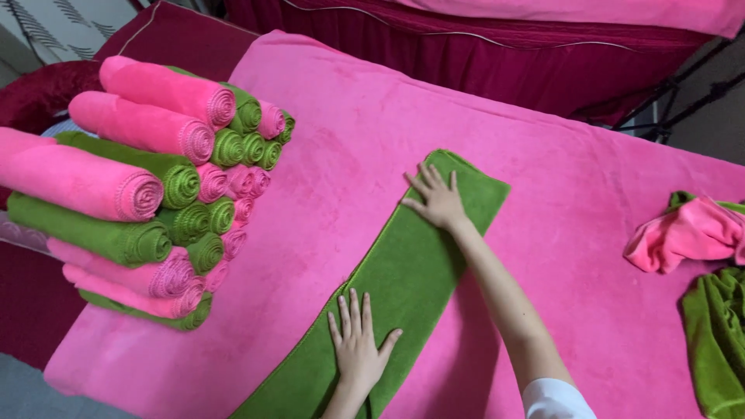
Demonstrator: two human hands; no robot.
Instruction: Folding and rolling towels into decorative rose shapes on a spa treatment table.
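Now two hands, left hand (pixel 357 349) and right hand (pixel 437 199), press one green towel (pixel 403 279).

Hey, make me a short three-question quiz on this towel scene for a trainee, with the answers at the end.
1. True or false: both hands lie flat on the green towel.
2. Which hand is farther up the towel, near its far end? A) left hand B) right hand
3. Fill in: the stack of rolled towels at the left mixes pink rolls with ____ ones.

Key
1. True: palms down, fingers spread, on the folded strip lying on the pink cover.
2. B: the right hand reaches to the far end; the left presses nearer the person.
3. Green. Loose pink and green cloths lie unrolled at the right.
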